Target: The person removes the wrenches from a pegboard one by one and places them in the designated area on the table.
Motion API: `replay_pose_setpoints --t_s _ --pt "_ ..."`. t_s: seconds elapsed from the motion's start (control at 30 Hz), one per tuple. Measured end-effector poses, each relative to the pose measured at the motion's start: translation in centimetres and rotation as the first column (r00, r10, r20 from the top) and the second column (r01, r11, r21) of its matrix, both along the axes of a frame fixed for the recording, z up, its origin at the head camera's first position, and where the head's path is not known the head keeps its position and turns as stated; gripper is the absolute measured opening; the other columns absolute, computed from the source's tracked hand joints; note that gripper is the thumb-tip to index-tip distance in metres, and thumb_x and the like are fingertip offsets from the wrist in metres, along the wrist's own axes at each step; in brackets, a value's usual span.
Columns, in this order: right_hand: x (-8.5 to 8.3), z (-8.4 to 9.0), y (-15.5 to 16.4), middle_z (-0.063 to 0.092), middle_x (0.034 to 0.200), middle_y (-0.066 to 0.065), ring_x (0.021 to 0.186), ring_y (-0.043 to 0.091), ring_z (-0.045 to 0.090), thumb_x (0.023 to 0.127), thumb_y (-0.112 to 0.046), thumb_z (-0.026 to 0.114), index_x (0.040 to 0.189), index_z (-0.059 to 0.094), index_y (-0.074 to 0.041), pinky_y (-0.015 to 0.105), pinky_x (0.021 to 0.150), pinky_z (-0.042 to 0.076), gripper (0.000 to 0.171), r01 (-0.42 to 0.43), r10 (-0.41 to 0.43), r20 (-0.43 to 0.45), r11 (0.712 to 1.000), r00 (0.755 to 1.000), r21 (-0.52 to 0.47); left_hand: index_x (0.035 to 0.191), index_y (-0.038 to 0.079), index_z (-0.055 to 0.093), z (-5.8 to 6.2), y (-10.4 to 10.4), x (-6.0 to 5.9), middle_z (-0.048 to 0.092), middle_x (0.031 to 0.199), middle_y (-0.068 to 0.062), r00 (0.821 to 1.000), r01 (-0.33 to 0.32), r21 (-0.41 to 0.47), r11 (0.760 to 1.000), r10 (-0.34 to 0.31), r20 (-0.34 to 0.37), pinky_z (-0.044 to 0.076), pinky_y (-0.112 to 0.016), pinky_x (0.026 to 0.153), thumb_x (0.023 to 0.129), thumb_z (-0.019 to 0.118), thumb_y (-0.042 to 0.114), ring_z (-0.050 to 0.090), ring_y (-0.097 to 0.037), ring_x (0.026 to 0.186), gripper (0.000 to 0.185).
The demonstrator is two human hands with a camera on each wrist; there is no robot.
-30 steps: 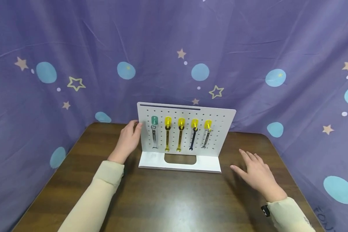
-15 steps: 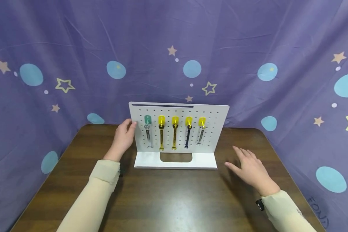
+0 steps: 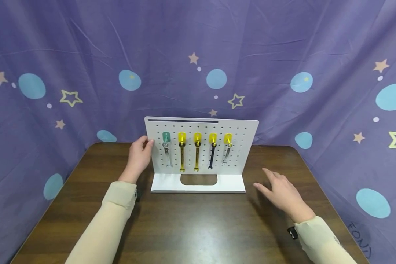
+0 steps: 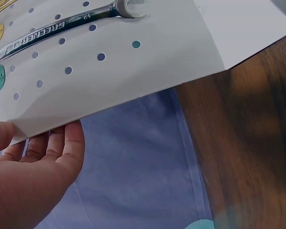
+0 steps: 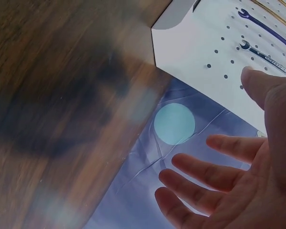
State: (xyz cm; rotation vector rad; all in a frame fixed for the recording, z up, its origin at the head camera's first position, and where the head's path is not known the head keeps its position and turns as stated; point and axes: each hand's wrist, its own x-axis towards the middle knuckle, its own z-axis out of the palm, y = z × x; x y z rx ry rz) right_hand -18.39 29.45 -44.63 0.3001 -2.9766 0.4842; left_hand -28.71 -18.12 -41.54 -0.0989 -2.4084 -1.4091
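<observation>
- Change since a second ago: I see the pegboard stand (image 3: 201, 154) sitting a little further left and lower in the head view; the shift looks like camera movement, since both hands keep the same places relative to the stand.
- Left hand (image 3: 139, 157): still at the stand's left edge, thumb on the front face, fingers (image 4: 38, 145) curled behind the panel, gripping it.
- Right hand (image 3: 282, 192): still to the right of the stand, clear of it, fingers (image 5: 219, 174) spread wide and holding nothing; I cannot tell whether it rests on the worktop (image 3: 198, 227) or hovers over it.
- Pegboard stand: white, upright, at the far middle of the worktop; its long axis runs left to right, its perforated face turned toward me, its foot plate lying flat toward me.
- Five wrenches on the stand's face, each hanging from a peg, long axis vertical, open jaw pointing down.
- Silver wrench (image 3: 167, 156): leftmost, under a green peg cap (image 3: 166, 137).
- Two yellow wrenches (image 3: 182, 158): next to the right, under yellow caps.
- Dark blue wrench (image 3: 211, 157): fourth from the left.
- Small silver wrench (image 3: 226, 154): rightmost, slightly tilted.
- Purple star-printed cloth (image 3: 85, 55): behind the stand and on both sides.
</observation>
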Motion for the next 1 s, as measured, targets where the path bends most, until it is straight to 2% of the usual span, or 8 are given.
replay_pose_setpoints --t_s 0.1,0.2,0.33,0.43,0.57,0.7,1.0 --pt "0.0 0.1 -0.2 0.052 0.140 0.030 0.127 0.051 0.047 0.100 -0.055 0.059 0.148 0.046 0.003 0.065 0.101 0.038 0.076 -0.004 0.004 -0.004 1.000 1.000 -0.023 0.104 -0.005 0.062 -0.1 0.0 0.1 0.066 0.101 -0.023 1.000 -0.004 -0.001 1.000 0.004 0.000 0.048 -0.041 0.072 0.109 0.050 0.020 0.057 -0.031 0.088 0.028" --pt "-0.1 0.2 -0.4 0.061 0.130 0.028 0.120 0.047 0.056 0.101 -0.046 0.063 0.142 0.052 0.004 0.063 0.097 0.043 0.067 -0.016 0.014 -0.033 0.997 0.999 -0.076 0.103 -0.005 0.062 -0.1 0.1 0.1 0.065 0.099 -0.022 1.000 -0.004 -0.005 1.000 0.004 -0.009 0.047 -0.039 0.069 0.109 0.050 0.020 0.056 -0.030 0.086 0.028" --pt "-0.5 0.5 -0.8 0.071 0.107 0.015 0.098 0.033 0.067 0.100 -0.036 0.067 0.131 0.062 0.003 0.054 0.086 0.052 0.049 -0.042 0.025 -0.099 0.984 0.995 -0.171 0.103 -0.005 0.061 0.0 0.1 -0.1 0.064 0.098 -0.022 1.000 -0.001 -0.003 1.000 0.001 -0.022 0.047 -0.039 0.069 0.109 0.049 0.021 0.055 -0.030 0.086 0.029" --pt "-0.7 0.6 -1.2 0.072 0.097 0.007 0.087 0.025 0.069 0.099 -0.026 0.069 0.122 0.068 0.001 0.048 0.078 0.055 0.035 -0.069 0.033 -0.150 0.968 0.988 -0.243 0.102 -0.005 0.061 0.1 0.2 0.0 0.064 0.098 -0.022 1.000 -0.004 0.000 1.000 0.004 -0.021 0.047 -0.041 0.071 0.109 0.050 0.019 0.055 -0.030 0.086 0.028" --pt "-0.8 0.7 -1.9 0.074 0.094 0.005 0.082 0.020 0.069 0.097 -0.014 0.072 0.113 0.072 0.000 0.043 0.074 0.057 0.022 -0.108 0.040 -0.214 0.942 0.976 -0.317 0.101 -0.006 0.061 -0.1 0.2 0.0 0.063 0.096 -0.022 1.000 -0.012 -0.004 1.000 0.012 -0.023 0.046 -0.042 0.072 0.109 0.050 0.016 0.055 -0.031 0.085 0.025" --pt "-1.1 0.9 -2.6 0.074 0.094 0.006 0.080 0.019 0.068 0.095 -0.009 0.072 0.109 0.074 0.001 0.043 0.071 0.057 0.017 -0.123 0.034 -0.245 0.926 0.969 -0.358 0.101 -0.006 0.060 -0.2 0.1 0.0 0.063 0.095 -0.022 0.999 -0.020 -0.012 1.000 0.020 -0.029 0.046 -0.042 0.072 0.108 0.050 0.014 0.054 -0.031 0.085 0.024" --pt "-1.8 1.3 -3.9 0.074 0.097 0.005 0.084 0.018 0.068 0.096 -0.012 0.072 0.111 0.075 -0.002 0.040 0.075 0.057 0.018 -0.085 0.006 -0.183 0.900 0.983 -0.428 0.103 -0.006 0.061 -0.1 0.2 0.1 0.065 0.097 -0.023 1.000 -0.014 -0.011 1.000 0.014 -0.023 0.048 -0.043 0.071 0.108 0.051 0.013 0.057 -0.032 0.084 0.022"
